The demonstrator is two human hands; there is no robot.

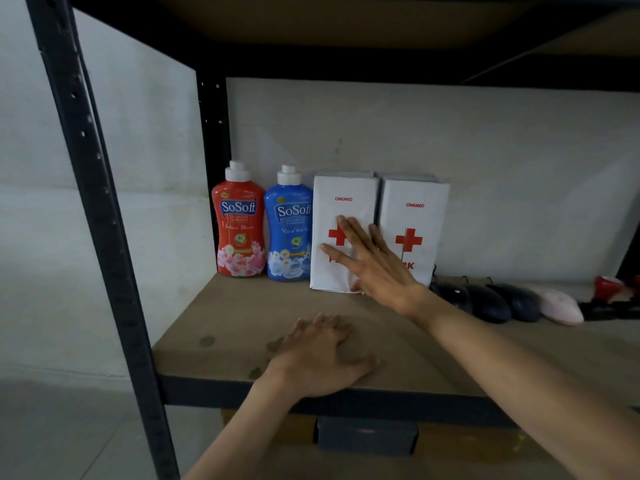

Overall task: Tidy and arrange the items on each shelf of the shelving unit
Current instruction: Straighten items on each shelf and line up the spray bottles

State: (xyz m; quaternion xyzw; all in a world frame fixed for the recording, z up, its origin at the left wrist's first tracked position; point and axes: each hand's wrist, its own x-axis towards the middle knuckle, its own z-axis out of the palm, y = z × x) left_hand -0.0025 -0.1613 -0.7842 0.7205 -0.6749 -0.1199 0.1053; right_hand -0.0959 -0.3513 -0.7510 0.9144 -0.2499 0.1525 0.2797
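One first-aid box [333, 209] under flat right hand [374, 262].

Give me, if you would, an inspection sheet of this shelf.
Surface: brown shelf board, dark stains near the front.
Job's things: red SoSoft bottle, blue SoSoft bottle, left Onemed first-aid box and right Onemed first-aid box upright at left; three dark mice and a pink mouse in a row at right.
Clutter: blurred red object far right.
Hands: left hand rests on the board's front edge; right hand presses flat on the left Onemed first-aid box.
Cables: thin cords possibly behind the mice.
Surroundings: black metal upright, white wall, dark box below.
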